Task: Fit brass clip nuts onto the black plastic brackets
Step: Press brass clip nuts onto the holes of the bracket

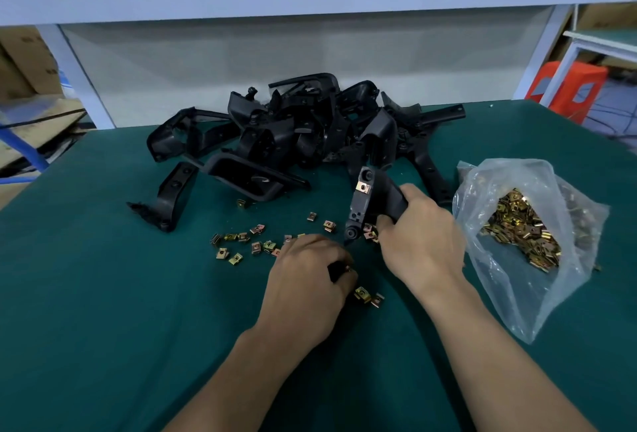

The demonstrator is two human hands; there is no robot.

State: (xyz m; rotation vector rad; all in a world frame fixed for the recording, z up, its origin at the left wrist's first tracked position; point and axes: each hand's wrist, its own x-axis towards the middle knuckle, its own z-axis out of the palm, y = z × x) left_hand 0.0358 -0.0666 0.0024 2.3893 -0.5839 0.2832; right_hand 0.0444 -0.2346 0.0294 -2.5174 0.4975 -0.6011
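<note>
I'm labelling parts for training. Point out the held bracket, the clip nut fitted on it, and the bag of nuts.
held bracket [382, 192]: head view, black body beside the nut.
fitted clip nut [362, 187]: head view, its brass face.
bag of nuts [558, 293]: head view, clear plastic wall.

One left hand [306, 280], one right hand [420, 242]. One held bracket [375, 197] with one fitted clip nut [362, 187]. About eighteen loose nuts [255, 247] around the fingers [410, 192]. One bag [510, 311] and one bracket heap [303, 128], their contents too many to count.
</note>
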